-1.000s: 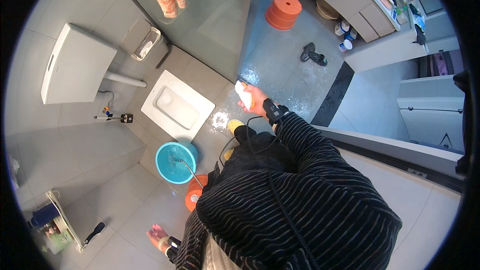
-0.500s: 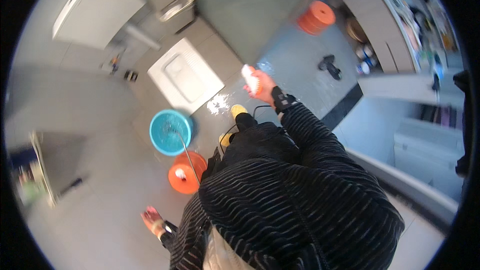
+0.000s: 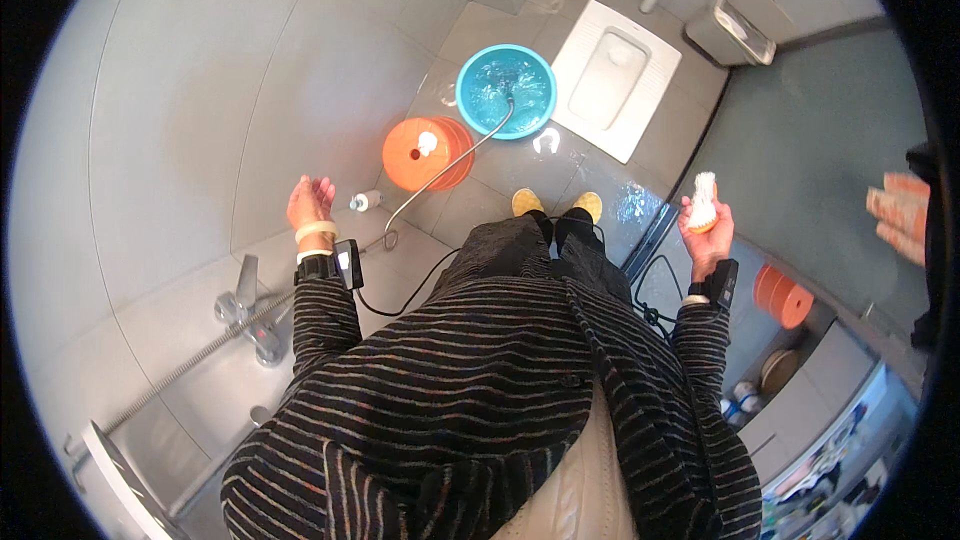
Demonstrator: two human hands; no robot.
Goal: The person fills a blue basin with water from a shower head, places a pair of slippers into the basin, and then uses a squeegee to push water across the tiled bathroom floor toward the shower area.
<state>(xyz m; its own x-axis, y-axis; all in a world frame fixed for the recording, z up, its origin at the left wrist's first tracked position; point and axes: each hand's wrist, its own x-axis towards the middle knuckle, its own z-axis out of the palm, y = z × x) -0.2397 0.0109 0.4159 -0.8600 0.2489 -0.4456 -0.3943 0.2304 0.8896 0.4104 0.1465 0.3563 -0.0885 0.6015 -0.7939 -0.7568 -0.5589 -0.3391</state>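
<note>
My right hand (image 3: 708, 235) is closed around a small scrub brush (image 3: 704, 200) with an orange back, its white bristles showing above the fingers. Out at the left, my left hand (image 3: 311, 203) holds nothing, its fingers slightly curled and apart from anything. A blue basin (image 3: 464, 118) of rippling water stands on the floor ahead, with a metal shower hose (image 3: 445, 169) running into it. Beside the basin is an orange plastic stool (image 3: 400, 172) with a white patch on top. A small white bottle (image 3: 366, 201) lies near the left wall.
A white squat toilet (image 3: 570, 105) is set in the floor right of the basin. Wet patches shine on the tiles (image 3: 580, 168). A wall faucet (image 3: 250, 315) juts out at the left. A grey bin (image 3: 728, 33), a glass panel (image 3: 800, 120) and another orange stool (image 3: 781, 296) stand to the right.
My view has swung left, so the basin and toilet now lie further right in the picture. The brush stays in my right hand. My left hand has come up higher in view.
</note>
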